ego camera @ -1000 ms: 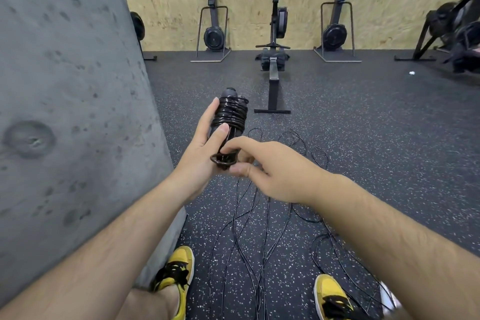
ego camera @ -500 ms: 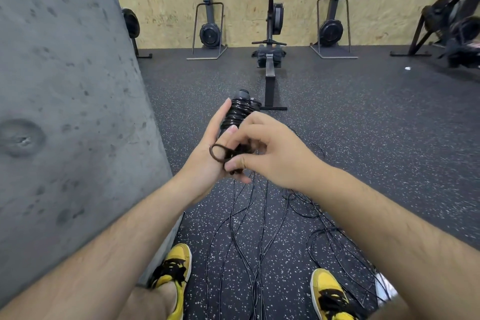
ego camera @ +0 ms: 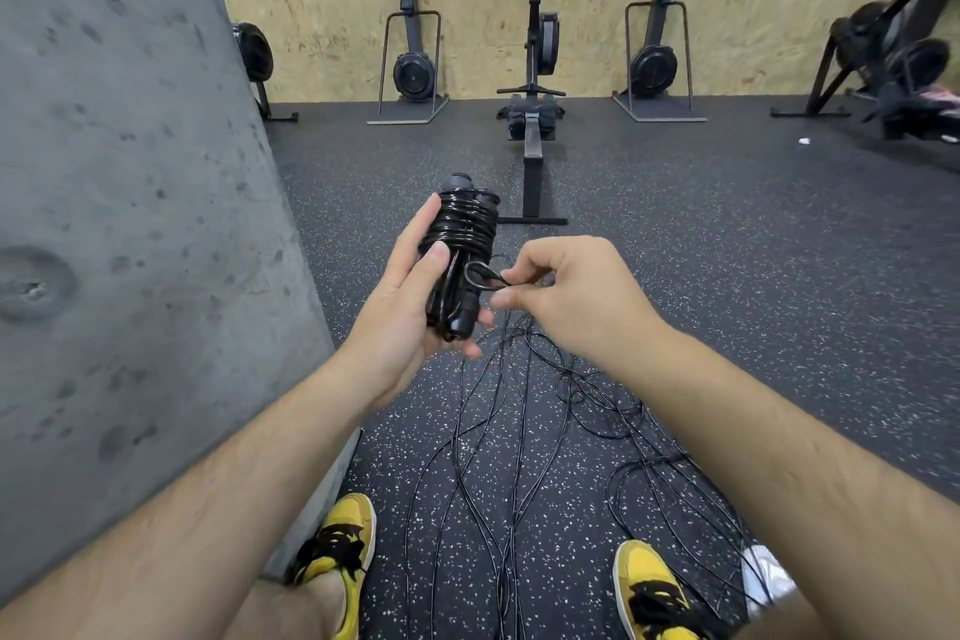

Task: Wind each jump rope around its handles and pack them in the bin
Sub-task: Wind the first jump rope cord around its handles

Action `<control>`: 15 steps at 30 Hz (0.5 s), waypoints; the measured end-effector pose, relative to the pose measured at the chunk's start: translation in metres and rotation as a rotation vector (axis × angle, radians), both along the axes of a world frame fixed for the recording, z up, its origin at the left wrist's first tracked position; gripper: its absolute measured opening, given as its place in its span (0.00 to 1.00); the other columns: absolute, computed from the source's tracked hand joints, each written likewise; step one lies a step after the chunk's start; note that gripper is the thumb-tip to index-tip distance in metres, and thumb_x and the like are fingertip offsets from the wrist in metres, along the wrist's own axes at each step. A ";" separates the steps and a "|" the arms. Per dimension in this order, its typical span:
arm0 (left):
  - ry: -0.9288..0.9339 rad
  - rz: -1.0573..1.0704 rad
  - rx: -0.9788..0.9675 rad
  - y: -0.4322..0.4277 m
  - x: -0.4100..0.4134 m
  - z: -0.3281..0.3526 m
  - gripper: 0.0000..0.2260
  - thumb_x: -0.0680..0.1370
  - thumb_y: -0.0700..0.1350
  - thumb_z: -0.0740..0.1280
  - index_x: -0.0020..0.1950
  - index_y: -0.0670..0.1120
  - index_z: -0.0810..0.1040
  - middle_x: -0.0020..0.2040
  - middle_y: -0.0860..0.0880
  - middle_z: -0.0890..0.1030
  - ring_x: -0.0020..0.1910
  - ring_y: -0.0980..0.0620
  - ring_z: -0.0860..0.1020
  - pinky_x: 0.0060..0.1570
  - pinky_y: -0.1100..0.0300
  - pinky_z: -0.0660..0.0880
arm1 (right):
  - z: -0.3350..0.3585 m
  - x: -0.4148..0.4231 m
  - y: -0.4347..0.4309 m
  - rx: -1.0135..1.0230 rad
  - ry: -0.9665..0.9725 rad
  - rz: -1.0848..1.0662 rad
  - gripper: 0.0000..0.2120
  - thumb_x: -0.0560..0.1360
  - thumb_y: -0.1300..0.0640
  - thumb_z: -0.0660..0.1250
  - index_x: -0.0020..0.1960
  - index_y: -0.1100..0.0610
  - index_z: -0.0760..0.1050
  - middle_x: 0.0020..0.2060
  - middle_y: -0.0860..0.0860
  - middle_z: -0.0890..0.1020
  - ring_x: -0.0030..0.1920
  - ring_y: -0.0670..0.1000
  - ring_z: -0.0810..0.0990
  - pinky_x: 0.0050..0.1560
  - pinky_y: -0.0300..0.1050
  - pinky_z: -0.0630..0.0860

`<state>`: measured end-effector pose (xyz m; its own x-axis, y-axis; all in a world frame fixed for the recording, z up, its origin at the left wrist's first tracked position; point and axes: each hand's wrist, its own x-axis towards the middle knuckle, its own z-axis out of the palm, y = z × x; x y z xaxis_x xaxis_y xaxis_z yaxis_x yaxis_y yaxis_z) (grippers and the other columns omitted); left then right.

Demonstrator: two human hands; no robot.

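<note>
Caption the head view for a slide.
Left hand grips a wound jump rope; right hand pinches its loose end above tangled ropes.

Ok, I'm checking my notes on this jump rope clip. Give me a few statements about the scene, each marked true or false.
1. The left hand holds the wound jump rope. True.
2. The right hand is empty. False: it pinches the rope's loose end.
3. Loose ropes lie on the floor. True.
4. The shoes are red. False: yellow and black.
5. A bin stands between the feet. False: none is visible.
</note>
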<state>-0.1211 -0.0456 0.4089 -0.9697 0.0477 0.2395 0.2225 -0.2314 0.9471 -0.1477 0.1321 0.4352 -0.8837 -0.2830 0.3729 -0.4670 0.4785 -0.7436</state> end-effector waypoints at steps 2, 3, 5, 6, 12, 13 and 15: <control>-0.010 0.004 0.010 0.002 0.000 0.002 0.21 0.86 0.48 0.57 0.76 0.68 0.63 0.57 0.40 0.83 0.40 0.39 0.81 0.29 0.53 0.77 | 0.002 -0.001 0.004 0.035 0.013 -0.006 0.07 0.71 0.60 0.77 0.38 0.59 0.80 0.30 0.49 0.78 0.21 0.42 0.67 0.24 0.32 0.61; -0.014 0.001 0.013 0.002 0.000 0.002 0.21 0.86 0.48 0.57 0.76 0.68 0.63 0.57 0.40 0.83 0.40 0.39 0.81 0.29 0.53 0.77 | 0.002 -0.002 0.005 0.063 0.027 -0.013 0.07 0.72 0.61 0.77 0.38 0.59 0.80 0.30 0.49 0.78 0.21 0.42 0.67 0.24 0.32 0.60; -0.020 -0.007 0.014 0.003 0.000 0.003 0.21 0.86 0.48 0.57 0.76 0.68 0.63 0.57 0.38 0.83 0.40 0.40 0.81 0.29 0.54 0.77 | 0.002 -0.003 0.007 0.122 0.048 -0.018 0.07 0.73 0.62 0.75 0.38 0.58 0.79 0.31 0.48 0.80 0.22 0.40 0.69 0.25 0.34 0.61; -0.022 -0.009 0.015 0.004 0.001 0.004 0.21 0.86 0.48 0.57 0.76 0.68 0.63 0.57 0.38 0.83 0.40 0.40 0.82 0.29 0.54 0.77 | 0.002 -0.003 0.008 0.148 0.062 -0.018 0.07 0.73 0.62 0.74 0.38 0.58 0.79 0.32 0.48 0.81 0.23 0.41 0.70 0.26 0.36 0.62; -0.028 -0.012 0.019 0.005 0.001 0.004 0.21 0.86 0.49 0.56 0.76 0.68 0.62 0.59 0.40 0.83 0.39 0.40 0.82 0.29 0.54 0.77 | 0.000 -0.006 0.010 0.189 0.098 -0.020 0.08 0.73 0.63 0.73 0.37 0.56 0.79 0.34 0.48 0.82 0.29 0.47 0.74 0.32 0.43 0.72; -0.026 -0.011 0.013 0.005 0.001 0.004 0.21 0.86 0.49 0.56 0.76 0.68 0.62 0.58 0.39 0.83 0.40 0.41 0.81 0.29 0.54 0.77 | 0.000 -0.005 0.009 0.186 0.102 -0.017 0.07 0.73 0.62 0.74 0.38 0.56 0.79 0.33 0.47 0.81 0.27 0.44 0.72 0.31 0.42 0.70; -0.019 -0.011 0.000 0.005 0.001 0.003 0.21 0.86 0.48 0.56 0.76 0.68 0.61 0.57 0.39 0.84 0.40 0.42 0.81 0.30 0.53 0.77 | 0.000 -0.002 0.005 0.141 0.099 -0.002 0.07 0.72 0.60 0.75 0.38 0.57 0.80 0.31 0.46 0.80 0.26 0.41 0.71 0.30 0.41 0.66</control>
